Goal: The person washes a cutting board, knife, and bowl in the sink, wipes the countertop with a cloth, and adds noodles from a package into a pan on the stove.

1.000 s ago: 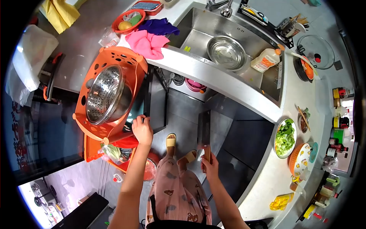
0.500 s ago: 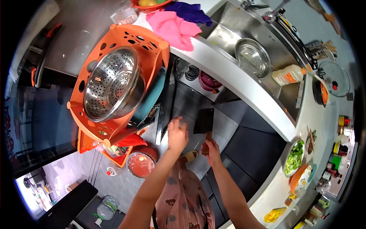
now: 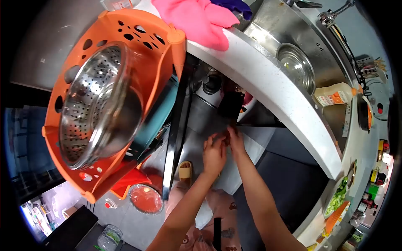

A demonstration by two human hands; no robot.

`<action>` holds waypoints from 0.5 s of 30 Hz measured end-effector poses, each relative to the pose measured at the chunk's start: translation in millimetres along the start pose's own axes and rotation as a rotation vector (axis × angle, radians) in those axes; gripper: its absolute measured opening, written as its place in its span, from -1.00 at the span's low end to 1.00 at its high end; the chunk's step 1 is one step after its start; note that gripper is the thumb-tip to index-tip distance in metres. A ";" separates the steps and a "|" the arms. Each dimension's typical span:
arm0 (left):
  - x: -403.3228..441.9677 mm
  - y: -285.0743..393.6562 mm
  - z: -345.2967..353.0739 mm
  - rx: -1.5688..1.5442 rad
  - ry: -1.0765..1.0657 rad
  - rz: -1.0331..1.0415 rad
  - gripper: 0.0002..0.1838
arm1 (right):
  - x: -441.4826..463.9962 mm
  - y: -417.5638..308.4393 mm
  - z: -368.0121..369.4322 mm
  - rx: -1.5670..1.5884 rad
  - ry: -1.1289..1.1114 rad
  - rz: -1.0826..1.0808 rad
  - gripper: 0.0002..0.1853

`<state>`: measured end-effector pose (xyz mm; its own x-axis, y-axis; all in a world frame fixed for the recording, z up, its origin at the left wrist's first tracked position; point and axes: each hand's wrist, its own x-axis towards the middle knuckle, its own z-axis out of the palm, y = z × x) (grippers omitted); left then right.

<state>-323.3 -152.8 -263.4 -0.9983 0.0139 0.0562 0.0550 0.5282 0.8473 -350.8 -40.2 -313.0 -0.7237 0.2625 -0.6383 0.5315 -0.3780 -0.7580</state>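
The counter (image 3: 289, 88) curves through the upper right, the open door (image 3: 179, 129) left of centre. The cleaver (image 3: 231, 105) is just above centre. The right hand (image 3: 236, 144) has its fingers wrapped round the handle; the left hand (image 3: 214, 158) has bent fingers beside it, contact unclear. Best to grip firmly, keeping fingertips off the blade and the blade off the door.

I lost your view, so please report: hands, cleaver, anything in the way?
Right hand holds cleaver by handle. Left hand beside it, contact unclear. Blade partly hides pink pot. Open black door stands left of hands.
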 end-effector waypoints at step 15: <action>94.9 -133.5 146.1 -0.188 0.168 0.146 -0.77 | 286.6 59.7 7.7 -0.141 -0.111 -0.548 -0.71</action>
<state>-428.0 -98.0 -448.3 -0.9636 -0.0710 0.2579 0.2158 0.3638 0.9061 -529.8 5.7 -540.2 -0.9479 0.2886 -0.1351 0.1140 -0.0888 -0.9895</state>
